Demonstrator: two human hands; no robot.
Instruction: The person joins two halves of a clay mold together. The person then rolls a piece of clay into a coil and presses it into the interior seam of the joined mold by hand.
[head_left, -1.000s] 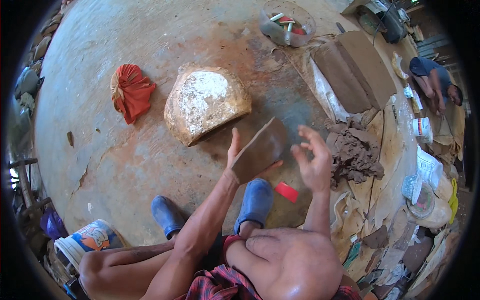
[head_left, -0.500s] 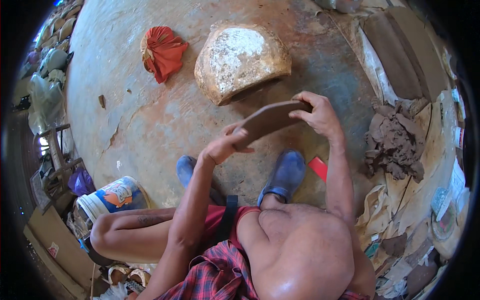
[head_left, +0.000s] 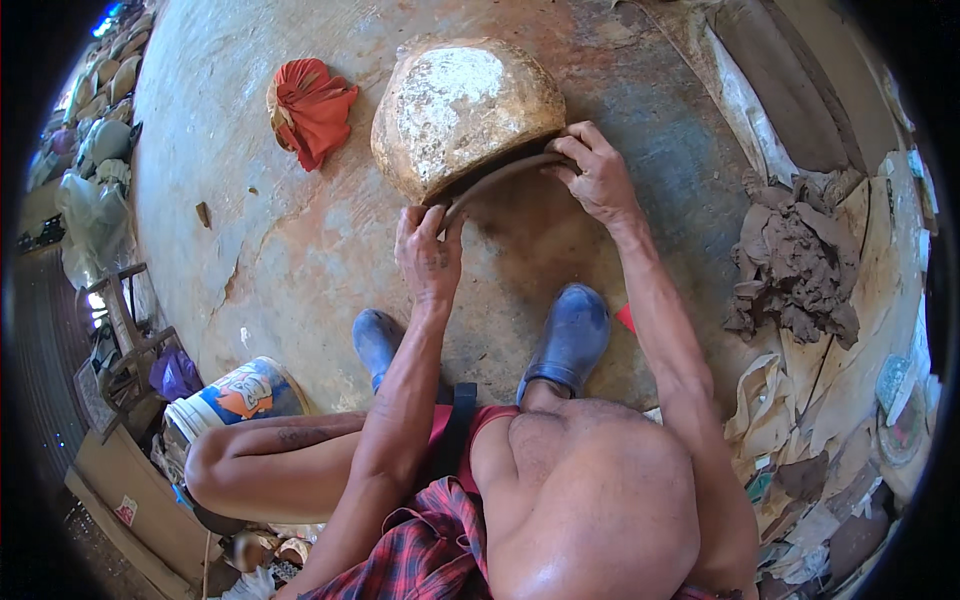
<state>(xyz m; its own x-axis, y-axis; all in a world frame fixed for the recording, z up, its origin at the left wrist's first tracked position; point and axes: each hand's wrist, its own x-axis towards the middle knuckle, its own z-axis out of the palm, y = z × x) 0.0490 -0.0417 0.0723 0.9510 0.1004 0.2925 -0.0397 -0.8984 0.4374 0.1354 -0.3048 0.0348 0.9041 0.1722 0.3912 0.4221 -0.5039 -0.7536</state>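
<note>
A brown, bent slab of clay [head_left: 502, 179] spans the gap between my two hands, seen nearly edge-on. Its left end is pinched by my left hand [head_left: 430, 258], close to the near left corner of a big rounded form [head_left: 465, 108] with a white-patched, tan crust. My right hand [head_left: 598, 182] grips the slab's other end between thumb and fingers, beside that form's right corner. The slab runs along the near lower edge of the form; whether it touches there I cannot tell.
A red-orange cloth bundle [head_left: 315, 110] lies left of the form. Lumpy clay [head_left: 797, 262] is heaped at right, below a stack of long clay slabs [head_left: 775, 85]. A white-and-blue bucket [head_left: 243, 392] stands by my left knee. My blue shoes [head_left: 568, 335] rest on the floor.
Both hands have carried the clay slab away from my body to the form's near edge. The slab has turned from a slanted flat face to an edge-on curve.
</note>
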